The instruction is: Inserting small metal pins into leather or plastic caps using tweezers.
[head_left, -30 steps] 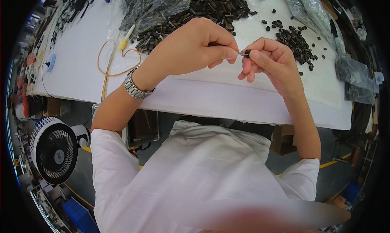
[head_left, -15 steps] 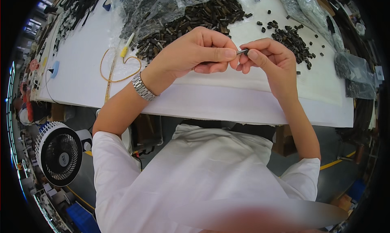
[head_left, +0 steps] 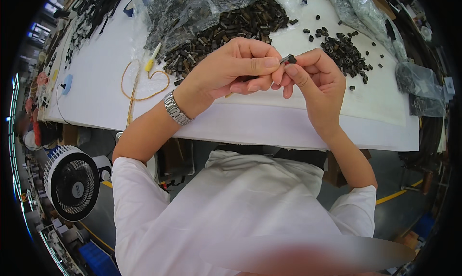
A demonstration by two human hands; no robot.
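My left hand (head_left: 243,66), with a metal watch (head_left: 176,108) on its wrist, is closed above the table. Thumb and forefinger pinch a thin metal tool (head_left: 284,60); most of it is hidden by the fingers, so its kind does not show. At the tool's tip is a small black ring-like piece (head_left: 292,59). My right hand (head_left: 321,78) meets it from the right, thumb and forefinger closed at the piece. Beyond my left hand lies a large pile of dark short pieces (head_left: 240,23), partly under clear plastic. A smaller heap of black ring-like pieces (head_left: 344,52) lies beyond my right hand.
A yellow-and-white pen-like tool (head_left: 152,60) and a yellow cord (head_left: 126,90) lie on the white table (head_left: 288,124) at left. Plastic bags (head_left: 422,85) rest at the right edge. A fan (head_left: 74,187) stands below left. Black strips (head_left: 91,16) lie far left.
The black piece and metal tip now show more plainly between my hands. My right hand has shifted slightly left and its fingers have turned; my left hand has moved slightly nearer to me.
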